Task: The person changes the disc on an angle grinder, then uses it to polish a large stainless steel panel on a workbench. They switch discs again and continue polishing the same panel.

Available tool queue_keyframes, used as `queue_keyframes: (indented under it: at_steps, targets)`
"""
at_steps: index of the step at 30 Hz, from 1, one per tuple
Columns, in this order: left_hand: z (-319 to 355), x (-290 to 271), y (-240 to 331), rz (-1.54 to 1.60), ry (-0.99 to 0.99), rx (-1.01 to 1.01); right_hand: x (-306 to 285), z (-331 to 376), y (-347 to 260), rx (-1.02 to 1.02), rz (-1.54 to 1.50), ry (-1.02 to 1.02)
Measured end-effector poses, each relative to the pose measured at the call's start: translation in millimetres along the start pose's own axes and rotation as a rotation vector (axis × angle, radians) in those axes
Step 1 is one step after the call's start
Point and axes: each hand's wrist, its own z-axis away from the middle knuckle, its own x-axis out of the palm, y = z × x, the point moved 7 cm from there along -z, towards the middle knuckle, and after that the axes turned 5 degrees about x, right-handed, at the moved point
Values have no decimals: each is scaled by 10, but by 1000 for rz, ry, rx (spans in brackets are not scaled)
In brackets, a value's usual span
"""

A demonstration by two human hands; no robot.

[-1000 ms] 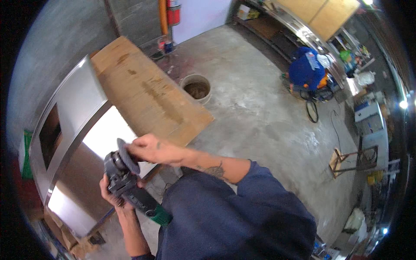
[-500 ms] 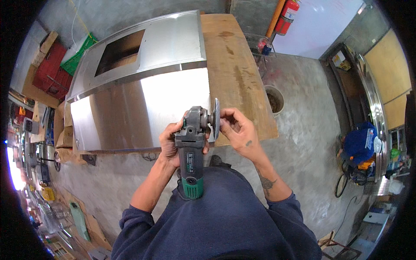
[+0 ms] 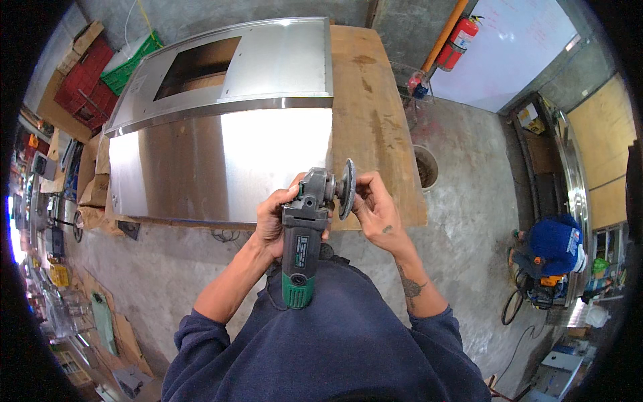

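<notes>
My left hand (image 3: 274,218) is wrapped round the front part of a black and green angle grinder (image 3: 303,244). The tool stands in front of my body with its green end toward me. A thin round disc (image 3: 347,189) sits on the spindle at the grinder's right side, seen nearly edge-on. Against the disc's outer face, my right hand (image 3: 379,213) has its fingers curled and pinched together near the centre. Whatever lies between those fingertips is hidden. Just beyond the grinder is a shiny sheet-metal box (image 3: 177,171) with a rectangular opening in its far panel.
The metal box rests on a wooden tabletop (image 3: 375,141). A bucket (image 3: 426,167) stands at the table's right side, and a red fire extinguisher (image 3: 459,43) hangs at the back. Green (image 3: 130,70) and red crates (image 3: 84,94) are at far left. A blue cloth item (image 3: 556,244) lies right.
The grinder and both hands have shifted slightly right in the picture. More of the disc's face shows now. My left hand keeps its hold, and my right fingers stay at the disc.
</notes>
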Motion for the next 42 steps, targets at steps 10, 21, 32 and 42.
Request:
queue_keyframes:
  at_steps: [10,21,32,42]
  targets:
    - [13,-34,44,29,-15,56,-82,-102,-130,71,83,-36]
    - [76,129,-51,-88,-12,58,277,-51,-554,-926,187,234]
    - [263,332,37,-386,60,245,336,-51,-504,-680,-60,230]
    - [-177,153,107,-372,91,80,43,-177,-75,-317,-249,309]
